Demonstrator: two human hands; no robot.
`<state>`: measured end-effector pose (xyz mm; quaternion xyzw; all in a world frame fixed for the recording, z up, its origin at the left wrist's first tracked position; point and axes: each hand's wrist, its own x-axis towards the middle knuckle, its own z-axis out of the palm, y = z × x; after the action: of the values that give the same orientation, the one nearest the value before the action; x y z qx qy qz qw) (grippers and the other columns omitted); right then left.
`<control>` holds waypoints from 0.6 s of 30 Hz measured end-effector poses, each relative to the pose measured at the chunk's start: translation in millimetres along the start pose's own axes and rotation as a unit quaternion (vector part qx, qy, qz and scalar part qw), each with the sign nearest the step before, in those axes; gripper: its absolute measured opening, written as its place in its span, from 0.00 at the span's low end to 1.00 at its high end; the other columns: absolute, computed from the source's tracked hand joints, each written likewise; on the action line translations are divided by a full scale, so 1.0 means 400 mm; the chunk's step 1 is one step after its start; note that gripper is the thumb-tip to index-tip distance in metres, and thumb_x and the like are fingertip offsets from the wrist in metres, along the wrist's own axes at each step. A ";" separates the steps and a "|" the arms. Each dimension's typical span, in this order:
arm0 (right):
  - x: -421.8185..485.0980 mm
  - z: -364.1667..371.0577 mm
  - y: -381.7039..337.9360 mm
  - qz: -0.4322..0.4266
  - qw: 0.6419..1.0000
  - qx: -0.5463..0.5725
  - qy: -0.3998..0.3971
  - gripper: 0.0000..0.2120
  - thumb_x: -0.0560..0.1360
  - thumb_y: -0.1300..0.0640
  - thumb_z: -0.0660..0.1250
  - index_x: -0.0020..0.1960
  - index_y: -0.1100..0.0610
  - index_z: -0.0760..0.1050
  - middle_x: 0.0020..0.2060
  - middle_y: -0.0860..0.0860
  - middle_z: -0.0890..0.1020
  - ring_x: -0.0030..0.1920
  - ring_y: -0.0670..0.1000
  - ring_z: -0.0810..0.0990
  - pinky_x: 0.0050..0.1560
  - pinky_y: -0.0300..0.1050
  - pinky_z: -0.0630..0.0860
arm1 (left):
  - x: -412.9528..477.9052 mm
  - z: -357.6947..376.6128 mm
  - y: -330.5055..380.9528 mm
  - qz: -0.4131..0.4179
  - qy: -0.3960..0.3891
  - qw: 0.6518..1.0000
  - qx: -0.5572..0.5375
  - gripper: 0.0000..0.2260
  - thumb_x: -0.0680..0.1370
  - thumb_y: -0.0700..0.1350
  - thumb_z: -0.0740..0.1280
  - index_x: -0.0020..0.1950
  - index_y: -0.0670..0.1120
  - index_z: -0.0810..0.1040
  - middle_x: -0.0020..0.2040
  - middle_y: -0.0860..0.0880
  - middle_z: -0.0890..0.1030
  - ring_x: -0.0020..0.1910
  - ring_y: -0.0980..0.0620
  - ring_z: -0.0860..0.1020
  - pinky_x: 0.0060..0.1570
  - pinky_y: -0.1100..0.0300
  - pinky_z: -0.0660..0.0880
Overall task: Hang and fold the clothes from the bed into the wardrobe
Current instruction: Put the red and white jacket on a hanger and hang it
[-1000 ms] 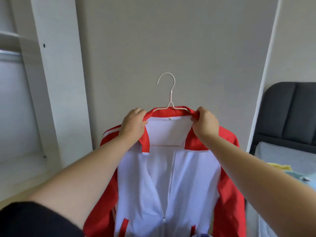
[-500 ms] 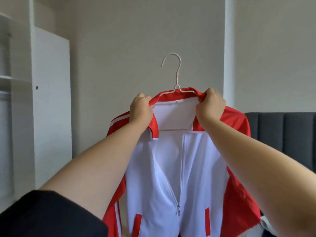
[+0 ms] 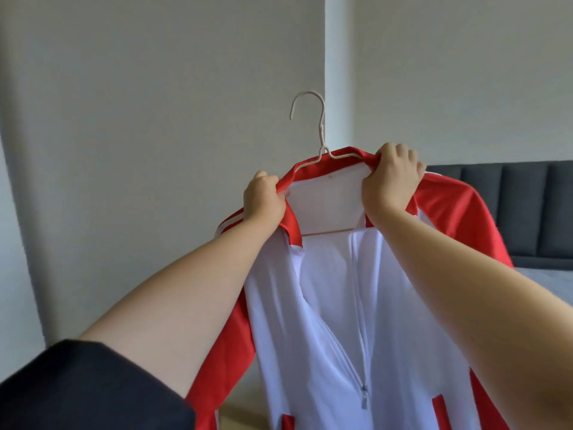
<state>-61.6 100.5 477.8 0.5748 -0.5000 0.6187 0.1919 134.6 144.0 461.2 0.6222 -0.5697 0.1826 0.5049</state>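
Observation:
A red and white zip jacket (image 3: 338,305) hangs on a pale wire hanger (image 3: 321,141), held up in front of me at chest height. My left hand (image 3: 262,198) grips the red collar on the left side. My right hand (image 3: 389,181) grips the collar and shoulder on the right side. The hanger's hook stands free above the collar. The zip is partly open, with its pull low on the front. The wardrobe is out of view.
A plain grey wall (image 3: 155,119) fills the background, with a white corner strip (image 3: 339,72) behind the hanger. A dark padded headboard (image 3: 527,212) and the grey bed (image 3: 552,283) lie at the right. A white panel edge (image 3: 15,243) shows at the far left.
The view has swung right, away from the wardrobe shelves, which have left the frame. Both hands keep their grip on the collar, and the jacket now tilts with its right side higher.

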 end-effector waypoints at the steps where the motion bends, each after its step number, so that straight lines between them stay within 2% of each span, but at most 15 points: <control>1: -0.030 0.015 0.049 0.007 1.000 -0.016 -0.014 0.12 0.68 0.70 0.59 0.50 0.61 0.73 0.49 0.58 0.76 0.53 0.60 0.70 0.53 0.51 0.61 | -0.026 0.055 -0.005 -0.002 -0.017 1.000 0.008 0.09 0.76 0.43 0.68 0.42 0.37 0.78 0.45 0.41 0.72 0.46 0.39 0.74 0.39 0.57 0.61; 4: -0.124 0.059 0.193 0.019 0.996 -0.060 -0.059 0.11 0.71 0.70 0.60 0.50 0.60 0.73 0.48 0.57 0.76 0.52 0.59 0.71 0.54 0.50 0.62 | -0.108 0.215 -0.024 0.031 -0.053 0.994 0.088 0.11 0.77 0.45 0.67 0.45 0.37 0.80 0.48 0.40 0.74 0.51 0.40 0.72 0.42 0.54 0.63; 7: -0.212 0.108 0.337 0.020 0.988 -0.106 -0.114 0.09 0.73 0.69 0.61 0.50 0.60 0.73 0.48 0.57 0.77 0.51 0.59 0.71 0.53 0.50 0.63 | -0.186 0.364 -0.049 0.066 -0.140 0.976 0.152 0.14 0.77 0.52 0.66 0.49 0.41 0.82 0.49 0.42 0.77 0.52 0.40 0.74 0.43 0.54 0.65; 11: -0.310 0.174 0.517 -0.005 0.960 -0.201 -0.195 0.04 0.75 0.64 0.63 0.46 0.63 0.76 0.47 0.59 0.75 0.50 0.60 0.69 0.50 0.51 0.62 | -0.292 0.546 -0.087 0.042 -0.257 0.953 0.157 0.15 0.77 0.56 0.65 0.49 0.44 0.80 0.47 0.43 0.81 0.47 0.40 0.79 0.38 0.56 0.66; 15: -0.393 0.230 0.663 -0.005 0.926 -0.255 -0.277 0.14 0.76 0.53 0.66 0.45 0.65 0.80 0.44 0.62 0.77 0.49 0.62 0.73 0.50 0.54 0.65 | -0.378 0.706 -0.113 0.024 -0.326 0.931 0.164 0.15 0.78 0.55 0.64 0.52 0.43 0.79 0.50 0.42 0.81 0.50 0.38 0.78 0.41 0.55 0.67; 18: -0.457 0.269 0.749 0.074 0.902 -0.262 -0.337 0.15 0.75 0.49 0.67 0.45 0.62 0.78 0.41 0.61 0.81 0.45 0.63 0.78 0.44 0.51 0.67 | -0.426 0.802 -0.117 -0.063 -0.353 0.927 0.112 0.15 0.77 0.54 0.65 0.50 0.42 0.78 0.49 0.42 0.81 0.49 0.39 0.78 0.40 0.55 0.66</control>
<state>-200.3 -55.9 176.2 0.6395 -0.7196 0.2476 0.1094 16.3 -42.3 169.1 0.7333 -0.6468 -0.0186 0.2088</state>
